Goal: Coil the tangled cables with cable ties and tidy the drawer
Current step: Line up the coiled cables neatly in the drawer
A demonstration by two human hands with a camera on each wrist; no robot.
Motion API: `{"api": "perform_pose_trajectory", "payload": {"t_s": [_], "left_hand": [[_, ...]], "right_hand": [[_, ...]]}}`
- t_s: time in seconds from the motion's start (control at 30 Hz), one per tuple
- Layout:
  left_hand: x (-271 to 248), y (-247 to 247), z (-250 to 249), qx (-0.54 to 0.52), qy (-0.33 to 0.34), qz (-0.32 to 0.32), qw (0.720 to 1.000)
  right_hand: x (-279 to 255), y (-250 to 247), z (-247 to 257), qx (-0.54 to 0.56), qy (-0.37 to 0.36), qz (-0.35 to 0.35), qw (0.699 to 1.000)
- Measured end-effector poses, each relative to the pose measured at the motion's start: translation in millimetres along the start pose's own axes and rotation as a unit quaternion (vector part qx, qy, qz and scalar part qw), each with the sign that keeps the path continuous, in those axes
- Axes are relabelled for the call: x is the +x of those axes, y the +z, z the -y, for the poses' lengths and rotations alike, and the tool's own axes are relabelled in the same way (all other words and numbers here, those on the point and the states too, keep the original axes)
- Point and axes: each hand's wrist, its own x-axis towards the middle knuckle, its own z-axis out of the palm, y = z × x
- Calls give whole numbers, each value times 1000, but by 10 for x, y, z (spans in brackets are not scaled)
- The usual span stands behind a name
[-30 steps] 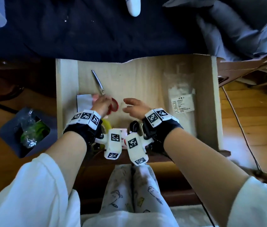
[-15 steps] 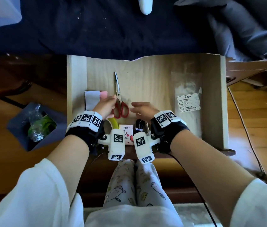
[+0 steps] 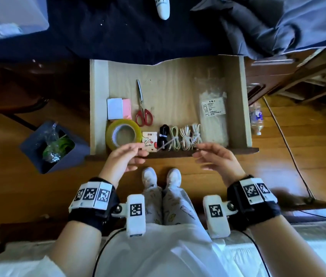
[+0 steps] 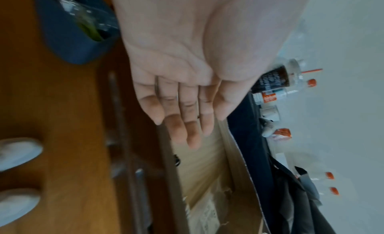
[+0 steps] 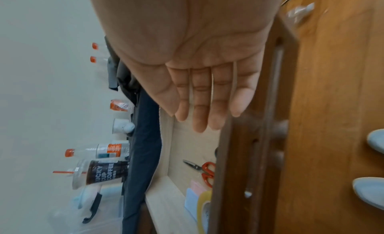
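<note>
**Observer A:** Cables: four coiled bundles lie in a row inside the open drawer, against its front edge. Order from the tape roll outward: black cable, yellowish cable, then two white cables. Each bundle carries a tie around its middle.

**Observer B:** Confirmed. Position of the remaining drawer contents, referenced to the tape roll?

**Observer A:** Notepads, white and pink, lie just behind the roll. Scissors, red-handled, lie behind and beside it, blades pointing to the drawer back. A small printed card box touches the roll on the cable side. The bag of cable ties lies on the far side of the cables from the roll, along the drawer wall.

**Observer B:** Hand status?

**Observer A:** Left hand hovers at the drawer front, near the roll, fingers extended and relaxed; the wrist view shows a flat palm holding nothing. Right hand hovers at the drawer front by the white cables, fingers likewise straight, nothing held. Neither hand touches the drawer contents.

**Observer B:** Surroundings?

**Observer A:** A dark blue bin stands on the wooden floor, on the roll's side of the drawer. The person's white shoes rest on the floor in front of the drawer.
</note>
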Motion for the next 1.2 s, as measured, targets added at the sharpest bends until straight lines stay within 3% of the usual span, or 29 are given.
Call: {"api": "perform_pose_trajectory", "payload": {"t_s": [0.2,0.4,0.67,1.0,1.1,1.2], "left_hand": [[-120,71,448,2,-58,1,998],[52,235,454,3,-84,-33,996],[90,342,461,-37,-70,-84,993],[170,276,615,-86,-59,-95,990],[260,231,531,-112,-130,-89,981],[411,184,413,-134,-250,-73,956]], "right_hand": [[-83,-156,-437,9,42,-49,998],[44,-96,-440,29,60,-105,992],[237,43,-543,51,9,-188,981],[268,-5,-682,130,-37,-172,976],[282,-97,-631,126,-15,-172,977],[322,-221,-492,88,99,-177,975]]}}
